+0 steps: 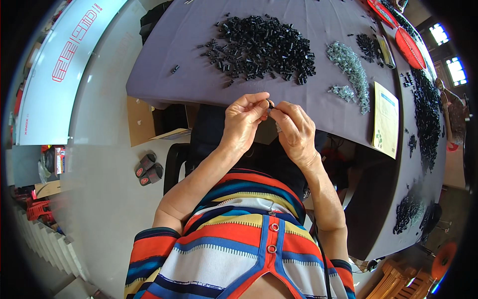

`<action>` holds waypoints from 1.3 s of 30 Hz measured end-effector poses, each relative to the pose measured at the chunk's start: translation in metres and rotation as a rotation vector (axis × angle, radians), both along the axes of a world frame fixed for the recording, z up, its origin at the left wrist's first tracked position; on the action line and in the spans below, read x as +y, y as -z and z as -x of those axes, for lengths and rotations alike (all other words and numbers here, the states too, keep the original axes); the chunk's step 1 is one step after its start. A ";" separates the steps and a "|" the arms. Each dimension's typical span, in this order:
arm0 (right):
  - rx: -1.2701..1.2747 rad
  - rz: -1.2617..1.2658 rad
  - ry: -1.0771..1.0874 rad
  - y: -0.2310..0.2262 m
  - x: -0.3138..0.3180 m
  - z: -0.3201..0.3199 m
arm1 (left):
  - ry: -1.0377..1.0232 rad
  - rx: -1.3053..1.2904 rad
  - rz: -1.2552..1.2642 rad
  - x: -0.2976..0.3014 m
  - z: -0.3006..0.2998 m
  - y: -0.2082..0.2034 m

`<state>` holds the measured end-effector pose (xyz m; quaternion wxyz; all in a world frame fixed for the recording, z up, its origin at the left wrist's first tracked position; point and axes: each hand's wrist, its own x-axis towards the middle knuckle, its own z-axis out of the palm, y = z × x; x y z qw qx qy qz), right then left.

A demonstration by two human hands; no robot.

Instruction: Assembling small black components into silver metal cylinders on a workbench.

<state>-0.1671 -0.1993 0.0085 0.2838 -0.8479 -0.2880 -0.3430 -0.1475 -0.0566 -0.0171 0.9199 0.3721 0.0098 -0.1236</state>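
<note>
Just off the near table edge, my two hands meet at their fingertips. Pinched between the thumb and finger of my left hand (242, 123) is a small black piece (270, 104), mostly covered by the fingers. My right hand (297, 130) is closed too, its thumb and finger pressed against the piece from the right. Beyond them, a large heap of short black tube-like pieces (264, 47) lies on the grey cloth-covered table (169, 50). A curved strip of small clear pieces (354, 72) is spread to its right.
A yellow packet (385, 119) lies near the table's right edge. Farther right, another table holds more black pieces (428, 119) and a red basket (410, 48). An open cardboard box (142, 122) and dark slippers (149, 169) are on the floor at left.
</note>
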 end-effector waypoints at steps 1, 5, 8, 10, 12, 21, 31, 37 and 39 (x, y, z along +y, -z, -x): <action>0.000 -0.001 0.000 0.000 0.000 0.000 | 0.000 0.000 -0.001 0.000 0.000 -0.001; -0.020 0.031 -0.002 0.000 0.000 0.000 | -0.035 -0.023 -0.050 -0.002 0.002 -0.003; -0.035 0.038 0.006 0.002 0.002 0.000 | -0.062 -0.033 -0.043 -0.004 0.003 0.000; -0.042 0.039 0.012 0.004 0.002 0.001 | -0.074 -0.025 -0.027 -0.005 0.005 0.002; -0.050 0.044 0.022 0.005 0.003 0.001 | -0.076 0.002 0.007 -0.006 0.005 0.004; 0.003 -0.044 0.024 0.011 0.003 -0.002 | -0.028 0.047 0.040 -0.010 0.005 0.001; 0.551 -0.594 -0.090 0.005 0.000 -0.001 | 0.177 0.079 0.117 0.002 -0.004 0.011; 0.671 -0.537 -0.117 -0.004 -0.006 0.002 | 0.223 0.123 0.097 0.000 0.000 0.002; 0.703 -0.521 -0.153 -0.002 -0.010 0.001 | 0.249 0.142 0.115 0.001 0.001 0.001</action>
